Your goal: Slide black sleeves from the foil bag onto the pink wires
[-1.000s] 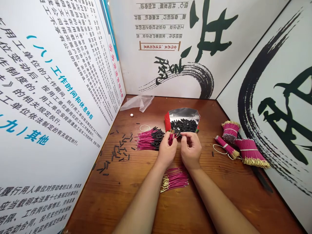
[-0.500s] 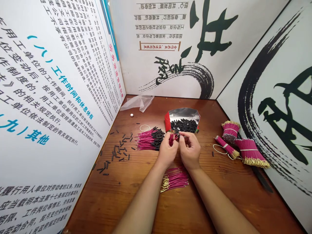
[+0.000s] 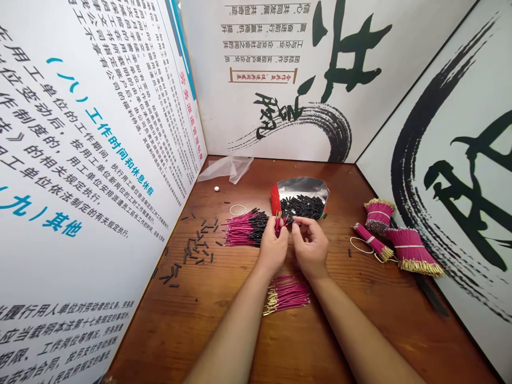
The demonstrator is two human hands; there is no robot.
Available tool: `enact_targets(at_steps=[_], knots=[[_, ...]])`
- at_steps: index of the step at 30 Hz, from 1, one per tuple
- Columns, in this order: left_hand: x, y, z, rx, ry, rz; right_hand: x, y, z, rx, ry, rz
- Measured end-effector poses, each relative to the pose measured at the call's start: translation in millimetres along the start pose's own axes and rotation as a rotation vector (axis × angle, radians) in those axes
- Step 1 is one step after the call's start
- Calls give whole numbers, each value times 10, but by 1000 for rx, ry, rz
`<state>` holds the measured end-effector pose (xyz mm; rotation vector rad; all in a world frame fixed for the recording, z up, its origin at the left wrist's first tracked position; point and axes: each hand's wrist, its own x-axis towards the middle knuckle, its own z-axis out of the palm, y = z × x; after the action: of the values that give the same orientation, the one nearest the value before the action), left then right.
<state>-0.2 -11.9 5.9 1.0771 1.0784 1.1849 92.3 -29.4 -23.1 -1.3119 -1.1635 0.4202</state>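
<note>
My left hand (image 3: 273,249) is closed around a small bunch of short pink wires (image 3: 278,226), some with gold-coloured tips. Close beside it, my right hand (image 3: 311,248) pinches at the black ends of the bunch; a small black sleeve (image 3: 292,219) appears between thumb and forefinger, partly hidden. Just beyond the hands an opened red and silver pouch (image 3: 306,185) holds many black sleeves (image 3: 303,206). Left of my left hand lies a heap of pink wires with black ends (image 3: 243,228). Between my forearms, a layer of pink wires with gold terminals (image 3: 288,295) rests on the table.
Loose black sleeves (image 3: 196,249) are scattered on the wooden table (image 3: 224,330) at left. Banded bundles of pink wire (image 3: 412,249) lie at right, near a rubber band (image 3: 361,245). A clear plastic bag (image 3: 227,169) is at the back. Printed panels (image 3: 276,122) wall in three sides.
Both hands stay in nearly the same place. My left fingers and the wire bunch have shifted slightly, and the right fingertips have moved a little to the left.
</note>
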Motion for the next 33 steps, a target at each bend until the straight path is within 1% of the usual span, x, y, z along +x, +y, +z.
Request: enact_targets(at_steps=[7, 13, 20, 24, 26, 30, 33], knots=[[5, -62, 1, -35, -29, 13, 7, -4, 12, 13, 0, -33], [18, -122, -11, -43, -62, 49, 18, -48, 3, -35, -11, -100], [25, -120, -19, -40, -46, 30, 10, -48, 10, -25, -24, -66], [42, -123, -24, -81, -12, -11, -7, -8, 13, 8, -14, -16], [37, -108, -26, -132, -12, -64, -9, 8, 10, 11, -9, -5], [12, -51, -28, -232, -25, -226, -5, 18, 0, 3, -8, -3], [4, -29, -29, -260, -25, -250, -6, 9, -3, 2, -16, -15]])
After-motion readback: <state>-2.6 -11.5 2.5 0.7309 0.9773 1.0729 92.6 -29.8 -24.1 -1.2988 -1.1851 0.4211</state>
